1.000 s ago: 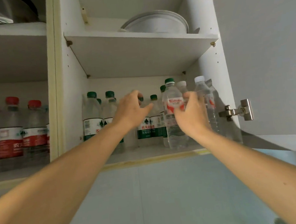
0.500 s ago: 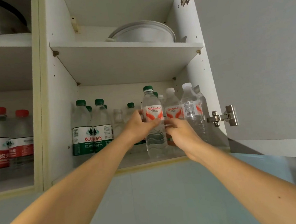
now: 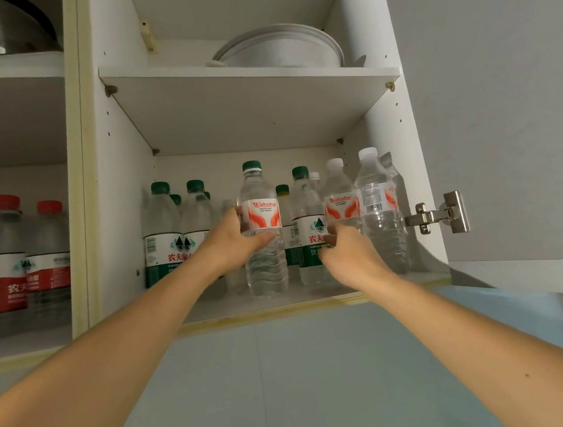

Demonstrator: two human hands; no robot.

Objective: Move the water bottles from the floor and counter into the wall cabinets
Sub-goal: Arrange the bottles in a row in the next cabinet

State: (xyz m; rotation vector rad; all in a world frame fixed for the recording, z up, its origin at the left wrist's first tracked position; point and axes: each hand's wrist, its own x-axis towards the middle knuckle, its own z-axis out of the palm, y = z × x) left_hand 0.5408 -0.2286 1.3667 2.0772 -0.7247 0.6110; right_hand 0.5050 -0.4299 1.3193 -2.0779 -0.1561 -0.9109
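Inside the open wall cabinet [image 3: 282, 311], on its lower shelf, stands a clear Wahaha bottle with a green cap [image 3: 262, 211]. My left hand [image 3: 236, 243] grips it at mid-height from the left. Just to the right, my right hand [image 3: 349, 251] curls its fingers round the lower part of a white-capped Wahaha bottle [image 3: 338, 197]. A second white-capped bottle [image 3: 377, 204] stands against the cabinet's right wall. Several green-labelled bottles [image 3: 163, 238] fill the back and left of the shelf.
The cabinet door [image 3: 503, 106] hangs open at the right, its metal hinge [image 3: 441, 213] close to the bottles. A white bowl [image 3: 282, 53] sits on the upper shelf. Red-capped bottles [image 3: 9, 260] fill the left compartment. Below is a pale blue wall.
The green-capped Wahaha bottle passed from my right hand to my left and moved leftward on the shelf. My right hand shifted onto the white-capped bottle.
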